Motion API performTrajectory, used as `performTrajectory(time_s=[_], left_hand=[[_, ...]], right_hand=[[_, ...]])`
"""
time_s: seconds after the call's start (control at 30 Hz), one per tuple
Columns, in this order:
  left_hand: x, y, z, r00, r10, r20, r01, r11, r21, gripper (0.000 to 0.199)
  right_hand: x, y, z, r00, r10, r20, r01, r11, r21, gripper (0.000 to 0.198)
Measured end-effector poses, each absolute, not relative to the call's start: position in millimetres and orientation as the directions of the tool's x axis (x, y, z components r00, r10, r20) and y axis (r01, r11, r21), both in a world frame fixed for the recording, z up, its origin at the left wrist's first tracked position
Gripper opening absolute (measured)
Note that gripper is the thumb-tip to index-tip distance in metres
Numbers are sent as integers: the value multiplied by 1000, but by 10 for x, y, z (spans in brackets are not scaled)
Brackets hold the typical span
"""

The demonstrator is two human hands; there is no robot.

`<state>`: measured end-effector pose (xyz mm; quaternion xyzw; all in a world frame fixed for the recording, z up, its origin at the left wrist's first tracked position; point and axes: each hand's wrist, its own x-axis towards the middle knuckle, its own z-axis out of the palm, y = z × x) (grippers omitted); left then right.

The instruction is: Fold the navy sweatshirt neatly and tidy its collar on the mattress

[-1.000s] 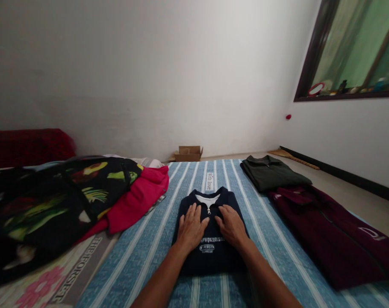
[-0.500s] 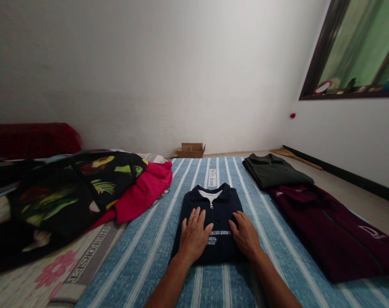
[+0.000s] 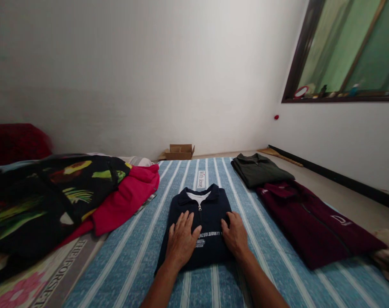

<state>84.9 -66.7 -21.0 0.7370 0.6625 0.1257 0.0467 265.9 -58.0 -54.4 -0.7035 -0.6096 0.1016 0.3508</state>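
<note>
A navy blue zip-collar shirt (image 3: 210, 252), folded into a rectangle, lies in front of me with its collar pointing away. White lettering runs across its chest, and a white lining shows inside the collar. My left hand (image 3: 182, 239) rests flat on the shirt's left half, fingers spread and thumb toward the zip. Along the right edge of the same shirt lies my right hand (image 3: 235, 233), its fingers slightly bent on the cloth and its thumb apart from them. Under the shirt is a blue striped bed sheet (image 3: 130, 256).
To the right lie a folded dark green shirt (image 3: 261, 171) and a folded maroon shirt (image 3: 313, 226). At left, a black patterned garment (image 3: 82, 188) and a pink garment (image 3: 127, 196) are heaped. An open cardboard box (image 3: 180, 152) stands beyond the bed by the wall.
My view has turned a little to the right, so everything sits further left in the picture. Both hands stay on the navy shirt; the right fingers look slightly more bent.
</note>
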Motion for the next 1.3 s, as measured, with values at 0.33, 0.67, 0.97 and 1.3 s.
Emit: performTrajectory(time_s=[0.33, 0.67, 0.97, 1.3], left_hand=[[791, -594, -248, 89, 985, 150, 952, -128, 278, 56], [786, -596, -239, 95, 983, 160, 946, -139, 293, 56], [800, -599, -266, 98, 978, 184, 944, -150, 293, 54], [771, -594, -306, 99, 969, 225, 931, -170, 322, 53]], right_hand=[[2683, -531, -532, 290, 908, 301, 721, 0, -693, 37], [2726, -526, -520, 367, 891, 266, 688, -68, -723, 37], [2778, -516, -469, 405, 891, 206, 681, -143, -718, 41], [2890, -435, -503, 423, 902, 89, 616, -214, -758, 50]])
